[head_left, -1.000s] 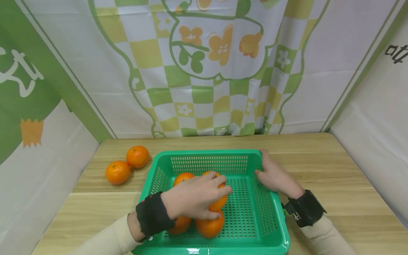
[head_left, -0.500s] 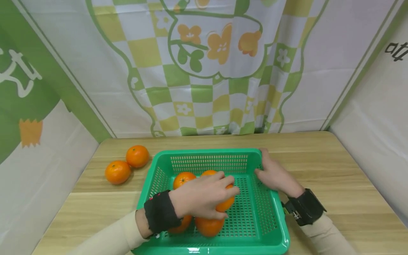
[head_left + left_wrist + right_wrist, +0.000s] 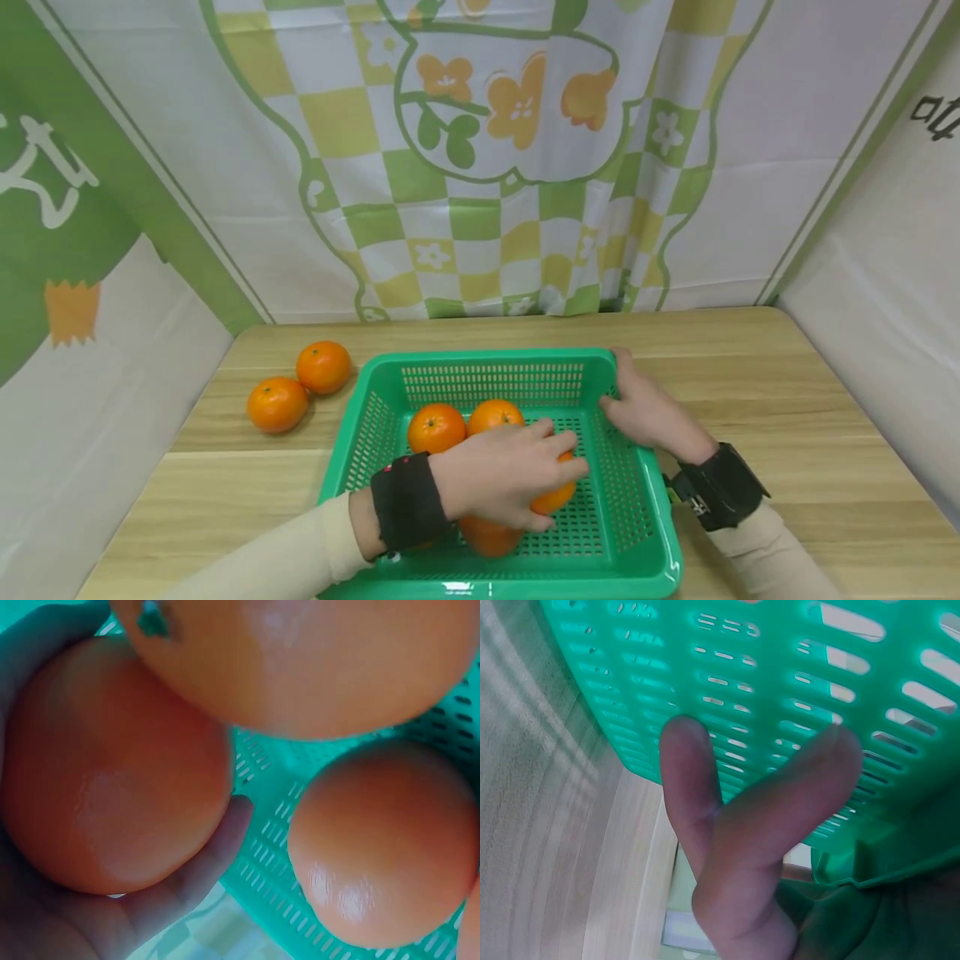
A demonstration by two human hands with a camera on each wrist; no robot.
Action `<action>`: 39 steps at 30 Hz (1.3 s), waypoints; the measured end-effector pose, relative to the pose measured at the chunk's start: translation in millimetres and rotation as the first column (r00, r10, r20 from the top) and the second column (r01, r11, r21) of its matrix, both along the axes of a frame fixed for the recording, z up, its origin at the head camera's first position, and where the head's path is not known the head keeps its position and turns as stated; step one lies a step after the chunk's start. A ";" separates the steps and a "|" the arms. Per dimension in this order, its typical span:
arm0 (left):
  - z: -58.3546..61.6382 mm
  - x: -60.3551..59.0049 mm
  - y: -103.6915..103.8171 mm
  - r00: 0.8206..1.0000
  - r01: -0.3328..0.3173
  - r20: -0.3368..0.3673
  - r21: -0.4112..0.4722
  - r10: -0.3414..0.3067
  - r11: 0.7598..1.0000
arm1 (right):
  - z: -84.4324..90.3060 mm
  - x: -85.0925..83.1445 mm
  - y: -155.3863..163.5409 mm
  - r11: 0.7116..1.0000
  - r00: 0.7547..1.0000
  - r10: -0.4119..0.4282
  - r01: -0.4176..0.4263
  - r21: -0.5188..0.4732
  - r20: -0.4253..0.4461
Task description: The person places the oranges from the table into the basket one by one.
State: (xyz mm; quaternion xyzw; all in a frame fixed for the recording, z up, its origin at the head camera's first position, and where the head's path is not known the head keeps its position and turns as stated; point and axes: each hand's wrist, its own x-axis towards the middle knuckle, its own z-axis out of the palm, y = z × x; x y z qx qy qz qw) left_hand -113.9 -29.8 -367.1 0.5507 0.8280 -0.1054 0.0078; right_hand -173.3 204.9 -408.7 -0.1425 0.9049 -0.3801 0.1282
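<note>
1. Gripping an orange (image 3: 553,497) from above, the left hand (image 3: 506,483) curls its fingers (image 3: 206,859) round the fruit inside the green basket (image 3: 630,533), toward the basket's right half.
2. That held orange sits under the palm, just above the basket floor; whether it touches the floor cannot be told.
3. Another orange (image 3: 491,537) lies just below the hand, partly hidden by it.
4. Two more oranges (image 3: 437,427) sit side by side just beyond the hand, near the far wall.
5. The right hand (image 3: 648,412) rests on the basket's right rim, fingers (image 3: 694,780) fairly straight against the outer wall.
6. Two loose oranges (image 3: 277,405) lie on the wooden table (image 3: 787,375), left of the basket.
</note>
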 end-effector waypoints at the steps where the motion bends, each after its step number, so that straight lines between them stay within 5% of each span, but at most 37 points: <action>1: -0.7 0.4 1.6 1.000 0.008 -0.004 -0.003 -0.008 1.000 | 0.0 -0.2 0.2 1.000 1.000 0.000 0.000 0.000 -0.002; 25: -10.5 8.7 32.9 0.995 0.096 -0.010 -0.136 -0.098 0.986 | -0.8 -0.6 1.4 1.000 1.000 0.004 -0.004 -0.010 0.004; 39: -16.7 14.4 45.5 0.996 0.085 0.031 -0.237 -0.080 0.968 | -1.3 -0.8 1.1 1.000 1.000 -0.005 0.006 -0.026 0.023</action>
